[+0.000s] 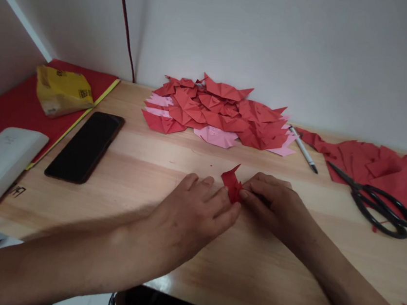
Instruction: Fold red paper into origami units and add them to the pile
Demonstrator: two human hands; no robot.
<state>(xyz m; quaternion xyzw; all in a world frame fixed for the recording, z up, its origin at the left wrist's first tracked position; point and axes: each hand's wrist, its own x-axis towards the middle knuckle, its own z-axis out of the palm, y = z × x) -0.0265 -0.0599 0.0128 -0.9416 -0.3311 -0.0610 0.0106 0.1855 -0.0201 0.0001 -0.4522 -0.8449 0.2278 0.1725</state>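
Note:
A small piece of folded red paper point(232, 182) stands on the wooden table between my two hands, one pointed corner sticking up. My right hand point(275, 200) pinches its right edge between thumb and fingertips. From the left, my left hand point(196, 215) reaches over with fingers bent and the front fingers against the paper's lower part; its thumb is hidden beneath. Beyond the hands lies a heap of folded red and pink paper shapes point(212, 109) with pointed ends, some with small drawn marks.
At the right are black-handled scissors point(377, 201), a pile of red paper point(389, 168) and a white marker point(304, 149). A black phone point(84, 146), a white box-like device point(5, 164) and a yellow packet point(63, 92) on a red folder point(4, 95) occupy the left. A wall rises behind.

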